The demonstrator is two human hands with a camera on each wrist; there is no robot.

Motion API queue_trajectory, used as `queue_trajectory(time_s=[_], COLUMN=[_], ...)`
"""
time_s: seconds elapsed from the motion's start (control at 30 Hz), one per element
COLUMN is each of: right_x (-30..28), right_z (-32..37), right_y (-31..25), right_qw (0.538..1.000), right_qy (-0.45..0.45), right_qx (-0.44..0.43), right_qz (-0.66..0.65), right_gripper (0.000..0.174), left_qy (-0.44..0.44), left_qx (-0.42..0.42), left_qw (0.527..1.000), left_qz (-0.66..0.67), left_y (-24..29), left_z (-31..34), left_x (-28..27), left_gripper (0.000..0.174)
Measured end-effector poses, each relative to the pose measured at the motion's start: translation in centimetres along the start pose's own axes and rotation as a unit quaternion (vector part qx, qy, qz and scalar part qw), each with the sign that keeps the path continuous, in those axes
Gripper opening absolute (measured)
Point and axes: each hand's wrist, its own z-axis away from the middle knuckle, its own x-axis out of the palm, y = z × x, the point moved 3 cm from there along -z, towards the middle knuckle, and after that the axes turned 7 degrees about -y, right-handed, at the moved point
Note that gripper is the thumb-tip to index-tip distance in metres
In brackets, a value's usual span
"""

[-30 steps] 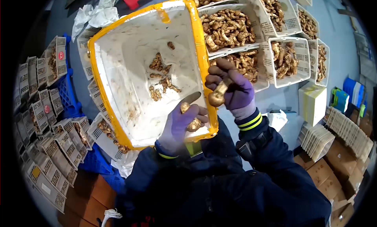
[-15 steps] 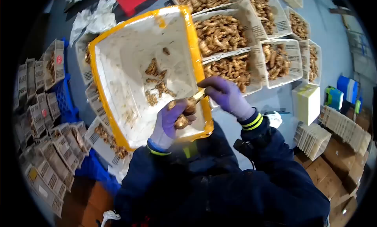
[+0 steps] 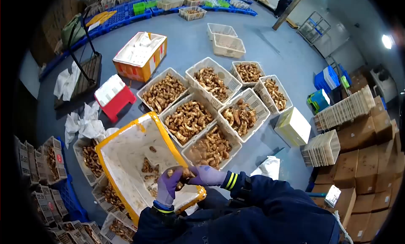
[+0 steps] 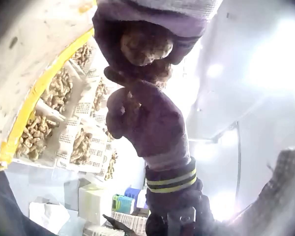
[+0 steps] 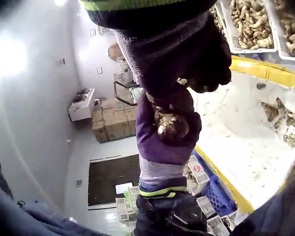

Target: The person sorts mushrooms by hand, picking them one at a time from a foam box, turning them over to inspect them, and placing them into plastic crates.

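Gripping at least two mushrooms (image 3: 187,173) in the left hand (image 3: 166,189), pinching one with the right hand (image 3: 207,176).

Head view: mushrooms just right of the left hand, nearer to it; long axis hard to tell; one box (image 3: 126,153) under and left of it, seven grouped crates (image 3: 260,109) ahead of the right hand. Left wrist view: one mushroom plain inside curled left fingers. Right wrist view: one in the left palm, touching right fingers.
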Motion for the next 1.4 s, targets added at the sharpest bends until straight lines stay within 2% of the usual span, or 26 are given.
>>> queue_trajectory(time_s=[0.07, 0.13, 0.17, 0.2, 0.27, 0.3, 0.37, 0.43, 0.47, 0.53, 0.57, 0.6, 0.67, 0.7, 0.73, 0.8, 0.87, 0.9, 1.0, 1.03, 1.13, 1.2, 1.23, 1.27, 1.3, 1.4], right_x=[0.8, 0.6, 1.3, 1.8, 2.6, 3.3, 4.1, 5.1, 4.9, 4.8, 4.4, 3.9, 3.1, 2.4, 2.1, 1.7, 1.8, 2.1, 2.5, 2.6, 2.3, 1.4, 1.3, 1.6, 1.8, 1.9], right_z=[0.1, 2.2, 1.5, 0.4, 2.1, 1.9, 2.4, 2.7, 2.7, 1.5, 0.5, 0.8, 2.4, 3.9, 4.5, 5.6, 6.8, 7.2, 6.5, 6.7, 6.1, 6.3, 6.3, 5.3, 4.9, 3.8], right_y=[-0.3, -2.5, -2.4, -2.0, -6.5, -7.5, -9.9, -12.5, -12.6, -11.6, -11.3, -10.7, -12.4, -13.6, -13.8, -14.4, -15.7, -16.2, -15.6, -15.8, -15.3, -15.5, -15.4, -14.6, -14.1, -12.7], right_qw=[0.979, 0.963, 0.927, 0.896, 0.839, 0.840, 0.881, 0.794, 0.812, 0.876, 0.857, 0.903, 0.898, 0.911, 0.908, 0.892, 0.894, 0.868, 0.863, 0.870, 0.850, 0.844, 0.878, 0.874, 0.880, 0.893], right_qy=[0.160, 0.170, 0.154, 0.087, 0.030, -0.032, 0.001, -0.106, -0.092, 0.006, -0.031, 0.049, 0.185, 0.222, 0.252, 0.279, 0.260, 0.286, 0.251, 0.228, 0.168, 0.148, 0.156, 0.167, 0.166, 0.166], right_qx=[-0.118, -0.064, -0.098, -0.172, -0.166, -0.239, -0.335, -0.318, -0.340, -0.382, -0.322, -0.284, -0.265, -0.257, -0.280, -0.337, -0.359, -0.406, -0.439, -0.431, -0.382, -0.369, -0.332, -0.359, -0.344, -0.318], right_qz=[-0.048, -0.197, -0.328, -0.400, -0.518, -0.486, -0.335, -0.507, -0.465, -0.293, -0.400, -0.319, -0.298, -0.235, -0.184, -0.111, -0.053, 0.008, 0.017, -0.075, -0.323, -0.360, -0.306, -0.281, -0.281, -0.272], right_gripper=[0.038, 0.035, 0.030, 0.028, 0.034, 0.040, 0.042, 0.042, 0.038, 0.033, 0.031, 0.035, 0.039, 0.045, 0.041, 0.038, 0.036, 0.037, 0.038, 0.042, 0.050, 0.050, 0.049, 0.049, 0.049, 0.048], left_qy=[0.052, 0.087, 0.119, 0.146, 0.163, 0.164, 0.145, 0.137, 0.148, 0.133, 0.125, 0.134, 0.144, 0.097, 0.106, -0.020, -0.099, -0.127, -0.140, -0.125, -0.025, 0.014, 0.024, 0.033, 0.032, 0.048], left_qx=[0.039, 0.066, 0.144, 0.190, 0.292, 0.321, 0.353, 0.382, 0.404, 0.385, 0.374, 0.347, 0.287, 0.214, 0.202, 0.055, 0.000, 0.005, 0.055, 0.043, 0.087, 0.104, 0.106, 0.107, 0.116, 0.091], left_qw=[0.998, 0.994, 0.982, 0.971, 0.941, 0.926, 0.907, 0.887, 0.866, 0.851, 0.842, 0.870, 0.917, 0.968, 0.970, 0.998, 0.993, 0.987, 0.987, 0.988, 0.996, 0.995, 0.994, 0.993, 0.993, 0.992], left_qz=[-0.018, 0.034, 0.004, -0.007, -0.052, -0.117, -0.181, -0.218, -0.254, -0.330, -0.367, -0.324, -0.239, -0.085, -0.086, 0.037, 0.069, 0.095, 0.046, 0.082, 0.023, -0.003, -0.017, -0.031, -0.006, -0.077], left_y=[1.9, 4.2, 5.6, 6.3, 8.8, 9.4, 9.7, 9.9, 10.3, 10.1, 9.9, 9.5, 8.2, 7.4, 7.6, 7.4, 8.2, 8.7, 9.5, 9.8, 9.8, 10.5, 10.6, 10.5, 10.0, 9.1], left_z=[1.0, 2.9, 3.7, 4.5, 6.2, 7.0, 8.3, 9.4, 10.0, 10.3, 10.5, 10.7, 11.5, 11.5, 11.1, 11.8, 12.5, 13.0, 13.2, 13.4, 13.2, 13.5, 13.4, 13.3, 12.8, 12.2], left_x=[-0.1, -0.9, -1.3, -1.6, -1.3, -1.2, -1.0, -0.7, -0.6, -1.7, -2.1, -2.4, -2.7, -3.1, -3.7, -3.8, -2.7, -2.3, -2.0, -2.3, -2.9, -2.5, -2.5, -2.5, -2.5, -2.5], left_gripper=[0.038, 0.042, 0.046, 0.048, 0.049, 0.049, 0.049, 0.047, 0.046, 0.046, 0.046, 0.047, 0.049, 0.049, 0.044, 0.050, 0.060, 0.054, 0.049, 0.041, 0.036, 0.036, 0.037, 0.039, 0.041, 0.038])
